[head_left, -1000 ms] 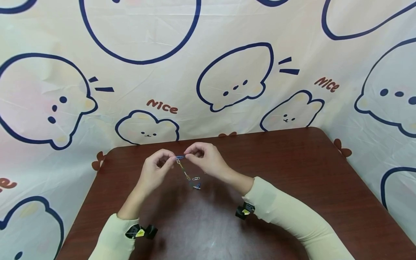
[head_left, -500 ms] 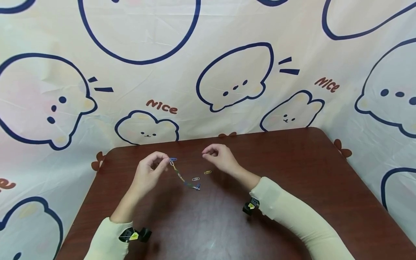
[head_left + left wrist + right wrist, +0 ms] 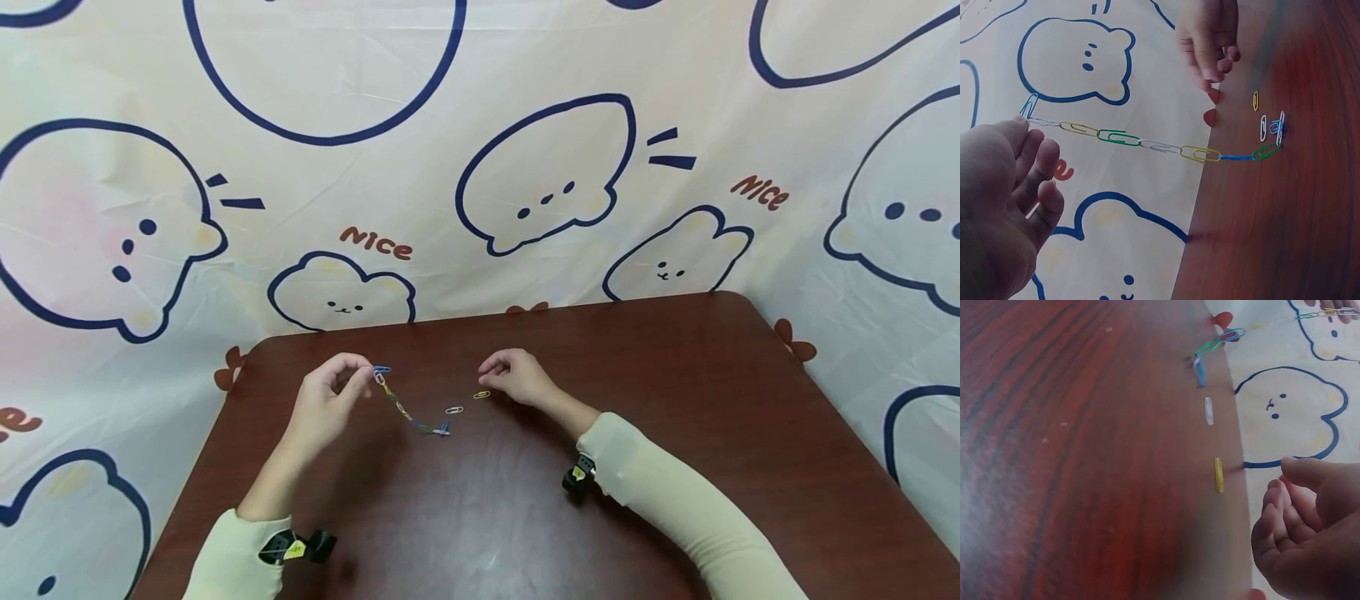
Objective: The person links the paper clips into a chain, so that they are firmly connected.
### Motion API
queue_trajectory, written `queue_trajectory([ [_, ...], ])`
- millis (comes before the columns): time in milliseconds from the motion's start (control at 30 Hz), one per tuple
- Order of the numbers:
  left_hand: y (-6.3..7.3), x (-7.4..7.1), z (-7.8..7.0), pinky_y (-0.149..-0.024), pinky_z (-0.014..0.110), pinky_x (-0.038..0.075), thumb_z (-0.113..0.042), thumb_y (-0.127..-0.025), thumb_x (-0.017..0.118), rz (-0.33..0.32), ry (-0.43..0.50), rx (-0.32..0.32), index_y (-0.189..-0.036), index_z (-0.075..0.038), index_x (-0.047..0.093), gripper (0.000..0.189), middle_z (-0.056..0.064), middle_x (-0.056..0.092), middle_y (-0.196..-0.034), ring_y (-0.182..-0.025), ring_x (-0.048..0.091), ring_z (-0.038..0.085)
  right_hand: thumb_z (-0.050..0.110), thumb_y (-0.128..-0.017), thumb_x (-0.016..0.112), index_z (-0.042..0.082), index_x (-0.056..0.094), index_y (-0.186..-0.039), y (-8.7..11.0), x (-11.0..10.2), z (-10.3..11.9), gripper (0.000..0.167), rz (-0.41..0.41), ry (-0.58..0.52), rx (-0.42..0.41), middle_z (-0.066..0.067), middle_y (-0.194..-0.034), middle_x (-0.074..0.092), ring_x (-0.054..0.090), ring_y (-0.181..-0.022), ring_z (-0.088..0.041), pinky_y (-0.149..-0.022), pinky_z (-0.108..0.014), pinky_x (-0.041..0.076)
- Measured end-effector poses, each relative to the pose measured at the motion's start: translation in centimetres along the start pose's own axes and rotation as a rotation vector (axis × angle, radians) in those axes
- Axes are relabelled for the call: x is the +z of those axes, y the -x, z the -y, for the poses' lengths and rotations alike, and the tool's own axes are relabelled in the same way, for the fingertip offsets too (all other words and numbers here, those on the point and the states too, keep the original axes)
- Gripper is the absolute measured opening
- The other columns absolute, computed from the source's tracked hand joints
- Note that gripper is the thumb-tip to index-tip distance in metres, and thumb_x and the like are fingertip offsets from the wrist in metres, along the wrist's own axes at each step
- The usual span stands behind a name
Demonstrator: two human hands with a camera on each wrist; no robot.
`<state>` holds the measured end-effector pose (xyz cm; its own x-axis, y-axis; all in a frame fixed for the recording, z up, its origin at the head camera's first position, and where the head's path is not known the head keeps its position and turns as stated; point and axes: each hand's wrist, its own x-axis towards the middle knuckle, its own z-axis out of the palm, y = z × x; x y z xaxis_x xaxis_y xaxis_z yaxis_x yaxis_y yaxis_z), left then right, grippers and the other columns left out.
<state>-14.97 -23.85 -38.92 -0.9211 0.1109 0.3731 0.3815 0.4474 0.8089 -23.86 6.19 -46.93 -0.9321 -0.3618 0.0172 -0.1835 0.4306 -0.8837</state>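
My left hand (image 3: 324, 404) pinches the blue paper clip (image 3: 1030, 106) at the upper end of a paper clip chain (image 3: 1200, 154). White, yellow, green and blue links slant down from it to the table. At the low end, a white link and a blue clip (image 3: 445, 427) rest on the wood. My right hand (image 3: 519, 377) has loosely bent fingers with nothing between them. It hovers just behind and above a loose yellow paper clip (image 3: 482, 394). A loose white paper clip (image 3: 453, 410) lies between that one and the chain's end.
The brown wooden table (image 3: 637, 467) reaches back to a cartoon-printed cloth (image 3: 525, 100) that hangs along its far and side edges. A black wrist camera (image 3: 577, 473) sits on the right cuff, another wrist camera (image 3: 296, 547) on the left.
My left hand has moved left, drawing the chain along and out straighter. The right hand has come away from the blue clip, moved right, then lowered toward the yellow clip.
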Motion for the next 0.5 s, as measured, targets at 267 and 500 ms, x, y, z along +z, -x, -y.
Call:
queue_trajectory([
  [267,0.1,0.02,-0.06,-0.058,0.022,0.047,-0.005,-0.1,0.063,-0.005,0.02,-0.012,-0.105,0.0,0.066,0.007,0.012,0.063,-0.079,-0.069,0.059,0.012,0.008,-0.088,0.078,0.005,0.074,-0.095,-0.29,0.54,-0.98,0.009,-0.018,0.087,0.03,0.0,-0.079,0.068,0.06,-0.065,-0.012,-0.062,-0.027,0.049],
  [500,0.17,0.22,-0.14,-0.057,0.022,0.046,-0.004,-0.1,0.063,-0.007,0.035,-0.008,-0.104,0.0,0.066,0.006,0.011,0.063,-0.078,-0.069,0.059,0.012,0.009,-0.085,0.08,0.007,0.074,-0.093,-0.45,1.04,-1.19,0.01,-0.024,0.196,0.048,0.003,-0.074,0.067,0.06,-0.067,-0.009,-0.068,-0.027,0.049],
])
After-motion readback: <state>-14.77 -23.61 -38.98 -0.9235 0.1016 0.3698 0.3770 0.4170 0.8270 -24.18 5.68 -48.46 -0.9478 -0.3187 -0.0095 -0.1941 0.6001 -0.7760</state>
